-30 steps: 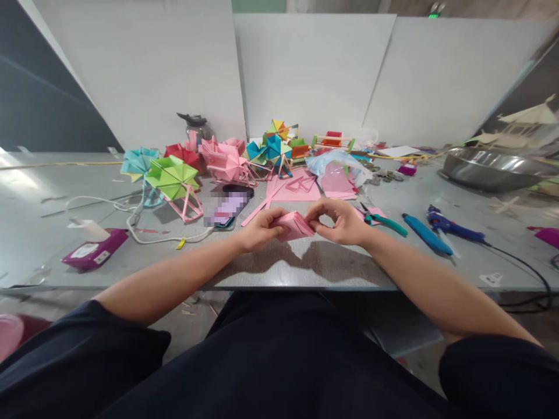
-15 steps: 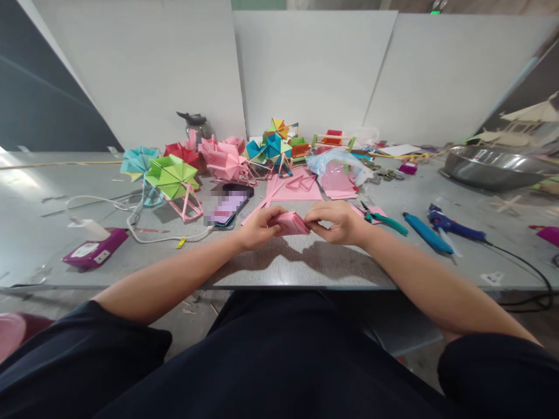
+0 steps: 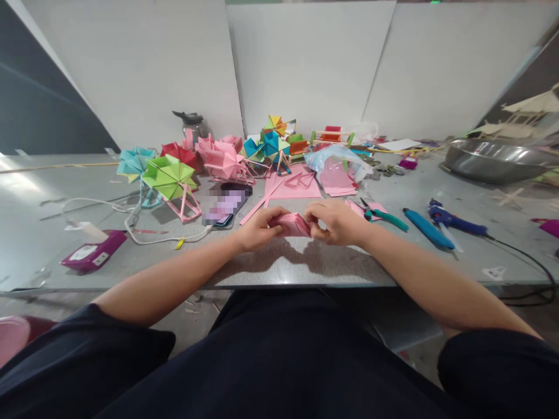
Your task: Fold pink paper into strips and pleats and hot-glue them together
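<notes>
A folded stack of pink paper (image 3: 292, 226) is held just above the table near its front edge. My left hand (image 3: 261, 228) is closed round the stack's left end, thumb on the near face. On the right end, the bent fingers of my right hand (image 3: 329, 223) pinch the layered edges. Behind my hands lie flat pink sheets (image 3: 288, 187) with a pink triangular frame (image 3: 299, 180) on them. A smartphone (image 3: 227, 203) rests to the left of my left hand, and green-handled pliers (image 3: 384, 217) lie to the right of my right hand.
Folded paper wheels, among them a green one (image 3: 169, 176) and a pink one (image 3: 222, 157), stand at the back left. A purple power strip (image 3: 94, 251) with a white cable is at left. To the right lie a blue tool (image 3: 428, 228), a glue gun (image 3: 456, 222) and a steel bowl (image 3: 493, 162).
The pink stack has turned slightly in my hands, and its layered edges show a little more at the right end. My head view has tilted slightly down.
</notes>
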Action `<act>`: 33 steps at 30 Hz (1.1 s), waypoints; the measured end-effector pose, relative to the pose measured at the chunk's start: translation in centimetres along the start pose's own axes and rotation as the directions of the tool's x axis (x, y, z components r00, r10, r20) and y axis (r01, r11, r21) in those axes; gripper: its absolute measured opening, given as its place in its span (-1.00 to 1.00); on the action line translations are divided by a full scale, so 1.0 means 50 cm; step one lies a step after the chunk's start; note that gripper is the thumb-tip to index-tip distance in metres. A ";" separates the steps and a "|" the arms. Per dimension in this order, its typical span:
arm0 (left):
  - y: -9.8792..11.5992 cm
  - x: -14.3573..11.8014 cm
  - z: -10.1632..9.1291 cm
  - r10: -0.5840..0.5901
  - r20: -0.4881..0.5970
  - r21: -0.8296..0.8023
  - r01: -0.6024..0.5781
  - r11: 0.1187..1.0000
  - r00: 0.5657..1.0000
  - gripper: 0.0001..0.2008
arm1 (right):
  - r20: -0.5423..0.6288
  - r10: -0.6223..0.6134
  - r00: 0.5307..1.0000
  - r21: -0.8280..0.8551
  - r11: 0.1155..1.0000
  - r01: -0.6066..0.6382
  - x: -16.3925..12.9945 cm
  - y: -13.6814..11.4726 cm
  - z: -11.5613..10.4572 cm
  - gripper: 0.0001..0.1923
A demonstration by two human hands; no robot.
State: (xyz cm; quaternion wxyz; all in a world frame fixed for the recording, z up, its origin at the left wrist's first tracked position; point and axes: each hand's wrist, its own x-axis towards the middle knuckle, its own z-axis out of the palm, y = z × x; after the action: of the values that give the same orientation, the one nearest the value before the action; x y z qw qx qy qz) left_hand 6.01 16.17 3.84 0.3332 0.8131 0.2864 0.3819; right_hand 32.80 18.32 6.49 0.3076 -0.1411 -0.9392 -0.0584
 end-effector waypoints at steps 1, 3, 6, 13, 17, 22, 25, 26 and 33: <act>0.003 0.001 0.000 0.014 0.000 0.004 -0.014 1.000 1.000 -0.78 | -0.022 0.019 1.000 0.018 1.000 -0.019 -0.002 0.003 -0.002 -0.88; 0.008 0.001 0.000 0.044 -0.004 0.021 -0.044 0.999 0.999 -0.78 | -0.074 0.029 0.997 0.072 0.997 -0.024 -0.004 0.009 -0.006 -0.88; 0.010 -0.001 0.000 0.081 -0.014 0.033 -0.081 0.996 0.997 -0.80 | -0.113 0.025 0.993 0.162 0.987 -0.007 -0.005 0.012 -0.012 -0.84; -0.003 -0.001 0.001 0.103 -0.055 0.007 -0.103 0.995 0.993 -0.81 | -0.055 0.096 0.994 0.392 0.917 -0.067 0.004 -0.007 -0.003 -0.79; 0.000 -0.002 0.000 0.089 -0.098 0.054 -0.084 0.995 0.991 -0.82 | 0.019 0.175 0.984 0.469 0.868 -0.163 0.007 -0.013 0.000 -0.80; -0.001 -0.003 0.001 0.056 -0.081 0.055 -0.051 0.997 0.995 -0.81 | 0.062 0.220 0.974 0.484 0.847 -0.222 0.007 -0.014 -0.005 -0.87; -0.004 -0.002 0.002 0.037 -0.082 0.055 -0.032 0.998 0.996 -0.81 | 0.085 0.223 0.971 0.483 0.843 -0.235 0.008 -0.014 -0.011 -0.89; -0.005 -0.002 0.002 0.031 -0.086 0.059 -0.026 0.998 0.996 -0.81 | 0.092 0.224 0.970 0.483 0.842 -0.240 0.008 -0.013 -0.012 -0.90; -0.006 -0.001 0.006 0.028 -0.089 0.080 -0.021 0.997 0.996 -0.84 | 0.103 0.249 0.963 0.475 0.838 -0.267 0.008 -0.003 -0.008 -0.91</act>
State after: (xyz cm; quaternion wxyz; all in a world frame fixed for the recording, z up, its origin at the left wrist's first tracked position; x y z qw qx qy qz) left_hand 6.16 16.22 3.46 0.2829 0.8110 0.3058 0.4107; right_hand 32.65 18.19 7.03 0.3204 -0.1858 -0.9017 0.2232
